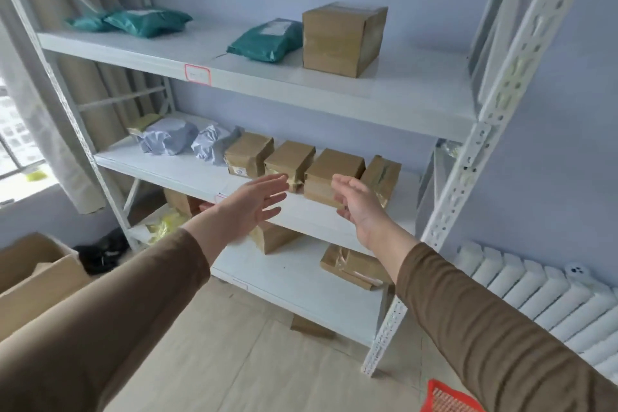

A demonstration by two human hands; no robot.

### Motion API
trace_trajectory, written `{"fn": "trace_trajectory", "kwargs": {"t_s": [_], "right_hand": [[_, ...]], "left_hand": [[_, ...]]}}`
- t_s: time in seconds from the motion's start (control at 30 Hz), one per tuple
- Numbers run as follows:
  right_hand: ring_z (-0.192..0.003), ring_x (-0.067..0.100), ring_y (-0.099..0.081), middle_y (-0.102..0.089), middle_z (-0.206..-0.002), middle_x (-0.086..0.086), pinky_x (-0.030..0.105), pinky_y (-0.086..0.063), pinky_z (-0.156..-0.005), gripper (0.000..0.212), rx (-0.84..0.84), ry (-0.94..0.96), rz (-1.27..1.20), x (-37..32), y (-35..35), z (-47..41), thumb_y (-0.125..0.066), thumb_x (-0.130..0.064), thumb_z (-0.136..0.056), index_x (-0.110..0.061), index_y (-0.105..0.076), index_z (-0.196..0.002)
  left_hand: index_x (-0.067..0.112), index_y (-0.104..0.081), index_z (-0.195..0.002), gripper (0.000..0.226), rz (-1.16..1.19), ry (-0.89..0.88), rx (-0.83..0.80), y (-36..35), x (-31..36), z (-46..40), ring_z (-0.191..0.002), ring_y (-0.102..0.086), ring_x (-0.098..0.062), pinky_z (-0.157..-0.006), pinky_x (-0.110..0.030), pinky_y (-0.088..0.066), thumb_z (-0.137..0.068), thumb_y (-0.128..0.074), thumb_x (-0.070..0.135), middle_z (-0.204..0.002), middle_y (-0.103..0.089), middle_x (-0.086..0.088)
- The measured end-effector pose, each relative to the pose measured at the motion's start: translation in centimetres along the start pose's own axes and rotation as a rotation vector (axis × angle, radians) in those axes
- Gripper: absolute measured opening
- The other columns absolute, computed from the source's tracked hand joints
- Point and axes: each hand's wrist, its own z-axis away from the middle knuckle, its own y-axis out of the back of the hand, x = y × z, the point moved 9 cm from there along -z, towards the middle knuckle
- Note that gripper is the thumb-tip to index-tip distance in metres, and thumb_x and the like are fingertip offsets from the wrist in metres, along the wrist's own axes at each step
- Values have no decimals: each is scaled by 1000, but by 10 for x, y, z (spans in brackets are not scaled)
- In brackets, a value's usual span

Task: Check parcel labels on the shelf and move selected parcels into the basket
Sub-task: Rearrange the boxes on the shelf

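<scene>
A white metal shelf (334, 100) holds parcels on three levels. On the middle level stand several small brown boxes; one brown box (329, 174) lies between my two hands. My left hand (257, 202) reaches toward it with straight fingers and holds nothing. My right hand (357, 204) is stretched out at the box's right front corner, fingers loosely bent, empty. Two grey bags (187, 139) lie left of the boxes. The top level carries teal bags (267, 40) and a large brown box (342, 38). A corner of the red basket (448, 396) shows on the floor at the bottom right.
The bottom shelf holds brown parcels (354, 266) and a yellow bag (167, 224). An open cardboard carton (36, 278) stands on the floor at the left. A white radiator (548, 294) runs along the right wall. A curtain (40, 117) hangs at the left window.
</scene>
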Motion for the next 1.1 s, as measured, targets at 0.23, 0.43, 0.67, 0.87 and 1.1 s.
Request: {"fn": "trace_trajectory", "kwargs": {"t_s": [0.23, 0.43, 0.67, 0.87, 1.1], "right_hand": [[-122, 15, -59, -66, -124, -9, 31, -46, -91, 22, -20, -15, 32, -16, -99, -60, -64, -33, -99, -31, -68, -120], [-122, 14, -59, -66, -122, -11, 30, -44, -91, 21, -61, -8, 22, -25, -182, -146, -64, -31, -99, -31, -68, -120], [-117, 16, -61, -66, -120, -6, 26, -45, -79, 30, -158, -18, 14, -38, -304, -240, -64, -30, -99, -26, -65, -129], [-117, 17, -60, -65, -127, 0, 27, -46, -82, 32, -248, -44, 4, -46, -413, -296, -62, -28, -101, -22, -63, -132], [-118, 16, -61, -65, -123, -4, 32, -47, -91, 30, -274, -71, -39, -49, -555, -359, -61, -28, -102, -24, -60, -132]], "left_hand": [[19, -62, -135, 32, -33, -3, 1, 109, 31, -45, -135, -55, -20, -119, -42, -41, -103, -61, 26, -140, -64, -2], [23, -64, -130, 27, -56, -15, 40, 194, 53, -114, -138, -52, -21, -120, -43, -40, -104, -61, 25, -142, -61, -3], [23, -62, -133, 29, -45, -7, 168, 315, 74, -168, -138, -51, -21, -122, -44, -37, -104, -60, 26, -137, -62, 1], [19, -60, -141, 39, -18, -10, 267, 427, 89, -197, -142, -48, -22, -123, -44, -35, -103, -63, 26, -148, -56, -3], [17, -53, -148, 47, -15, -19, 267, 570, 109, -238, -147, -43, -24, -126, -47, -30, -103, -61, 28, -156, -50, -5]]}}
